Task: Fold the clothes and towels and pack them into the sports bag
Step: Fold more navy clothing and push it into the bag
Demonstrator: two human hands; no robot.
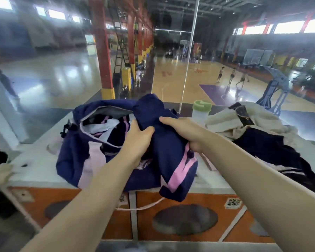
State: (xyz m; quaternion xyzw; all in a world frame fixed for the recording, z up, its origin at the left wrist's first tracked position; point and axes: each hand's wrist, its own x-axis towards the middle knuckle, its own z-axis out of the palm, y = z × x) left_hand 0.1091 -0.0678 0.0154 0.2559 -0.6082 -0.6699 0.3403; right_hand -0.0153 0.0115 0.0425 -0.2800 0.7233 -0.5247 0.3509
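Both hands clutch the navy garment (164, 142), left grip (136, 137) at nine o'clock, right grip (185, 133) at three, bunching it over the open bag (84, 157) on the bench (35, 170), likely so it drops straight in, towel (224, 122) waiting at two o'clock.

Bag mouth (102, 122) open — bottle (201, 110) beside

Matt navy cloth garment (164, 142), nylon-like sports bag (76, 157), nubby cream towel (225, 122), glossy wooden court floor (180, 79).
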